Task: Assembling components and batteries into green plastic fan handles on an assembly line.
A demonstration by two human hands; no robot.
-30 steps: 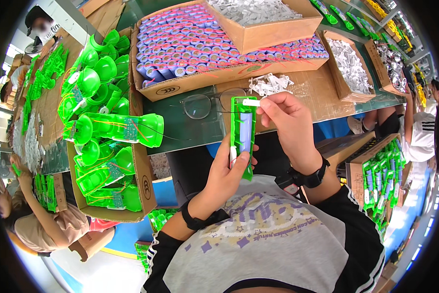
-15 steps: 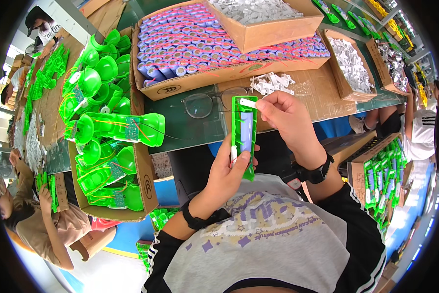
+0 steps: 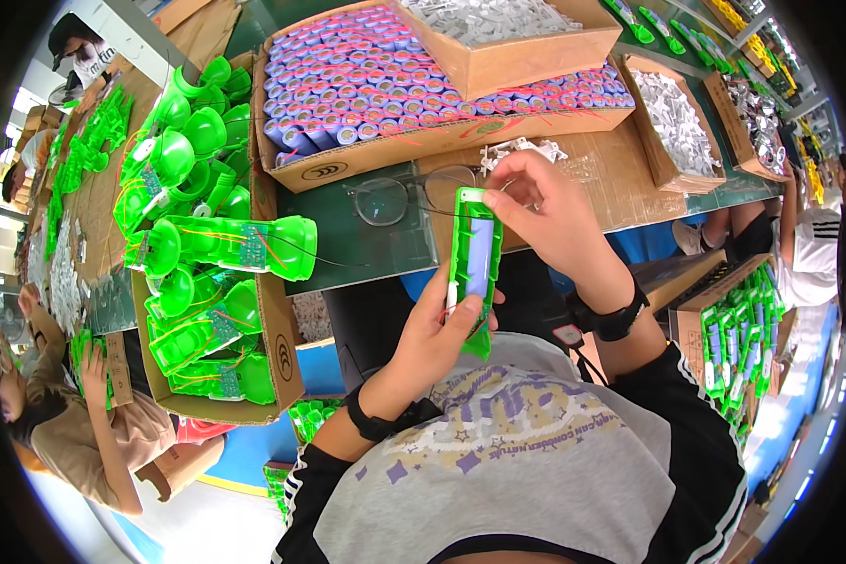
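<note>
My left hand [image 3: 432,324] is wrapped round a long green plastic housing [image 3: 459,258], tilted slightly, its open side up. Inside lies a blue cylindrical battery cell [image 3: 480,254]. A small white plastic piece [image 3: 472,195] sits across the housing's top end. My right hand [image 3: 547,211] has its thumb and fingertips closed at that end, on the white piece; the exact grip is partly hidden. A white part also shows at the housing's left side beside my left fingers. Just beyond lies a pair of glasses [image 3: 382,202] on the table.
A carton of blue cells [image 3: 366,85] with red wires stands behind, a box of white pieces [image 3: 526,58] resting on it. Loose white pieces [image 3: 526,150] lie in front. Left, a carton [image 3: 286,348] holds green housings; right stands another white-pieces box [image 3: 672,132]. Co-workers sit nearby.
The white piece, held over the housing before, now lies at its top end. My right hand has moved with it, its fingers curling higher. The housing has shifted slightly right and down.
</note>
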